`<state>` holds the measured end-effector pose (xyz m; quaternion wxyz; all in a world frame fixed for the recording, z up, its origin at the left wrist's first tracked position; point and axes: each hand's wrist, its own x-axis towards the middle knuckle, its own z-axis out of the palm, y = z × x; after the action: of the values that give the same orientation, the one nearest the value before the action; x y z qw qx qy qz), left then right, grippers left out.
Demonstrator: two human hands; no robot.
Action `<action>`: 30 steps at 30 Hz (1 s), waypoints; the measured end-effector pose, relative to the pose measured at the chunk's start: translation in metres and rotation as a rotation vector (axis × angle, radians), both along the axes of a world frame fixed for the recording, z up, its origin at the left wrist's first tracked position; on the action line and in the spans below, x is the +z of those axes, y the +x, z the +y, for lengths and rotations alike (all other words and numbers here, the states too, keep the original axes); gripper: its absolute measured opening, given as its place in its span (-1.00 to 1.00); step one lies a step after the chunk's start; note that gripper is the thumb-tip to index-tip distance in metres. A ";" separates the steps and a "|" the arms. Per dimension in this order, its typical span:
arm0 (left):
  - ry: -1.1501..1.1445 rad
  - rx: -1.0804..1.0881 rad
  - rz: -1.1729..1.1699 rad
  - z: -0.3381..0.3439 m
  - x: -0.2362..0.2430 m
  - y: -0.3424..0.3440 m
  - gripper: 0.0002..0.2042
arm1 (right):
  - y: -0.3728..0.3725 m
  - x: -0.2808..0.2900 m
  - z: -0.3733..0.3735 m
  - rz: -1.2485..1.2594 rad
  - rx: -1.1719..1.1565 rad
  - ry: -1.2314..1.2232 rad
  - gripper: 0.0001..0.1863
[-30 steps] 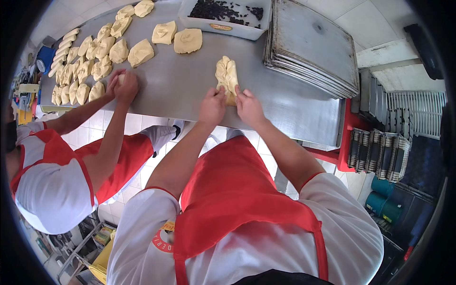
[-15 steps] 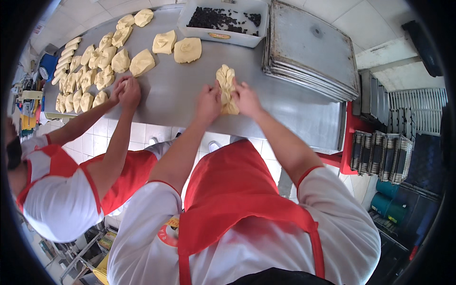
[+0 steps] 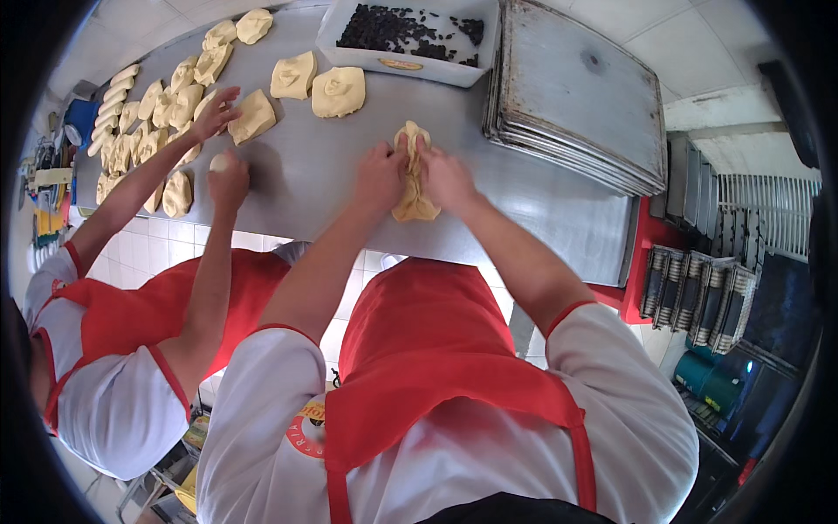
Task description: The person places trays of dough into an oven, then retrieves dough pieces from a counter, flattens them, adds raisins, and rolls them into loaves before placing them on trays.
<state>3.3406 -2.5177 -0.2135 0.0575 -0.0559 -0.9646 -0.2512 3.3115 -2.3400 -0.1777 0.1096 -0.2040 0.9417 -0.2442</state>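
Observation:
A long piece of pale dough lies on the steel table in front of me. My left hand presses against its left side and my right hand grips its right side, pinching the upper part together between them. Its top end and bottom end stick out beyond my fingers. Two flat dough pieces lie just beyond it.
A white tub of dark raisins stands at the back. A stack of metal baking trays sits to the right. On my left a co-worker's hands handle dough near many shaped pieces. Racks stand lower right.
My hands have closed in on the dough, squeezing it narrower. The co-worker's hands have separated: one reaches out to the flat pieces, the other holds a small lump.

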 end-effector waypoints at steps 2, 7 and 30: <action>-0.172 -0.012 -0.022 0.013 -0.003 0.011 -0.58 | 0.001 -0.011 0.000 0.027 0.059 0.094 -0.41; -0.144 -0.079 -0.411 -0.002 0.034 -0.025 -0.48 | -0.035 0.026 -0.003 -0.275 0.192 0.408 -0.27; -0.174 -0.107 0.043 0.034 0.010 -0.035 -0.31 | 0.043 0.084 0.019 -0.258 -0.034 -0.098 -0.68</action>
<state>3.3056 -2.4838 -0.2031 0.0595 -0.1175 -0.9770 -0.1678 3.3543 -2.3214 -0.0933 0.2155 -0.1600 0.9100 -0.3159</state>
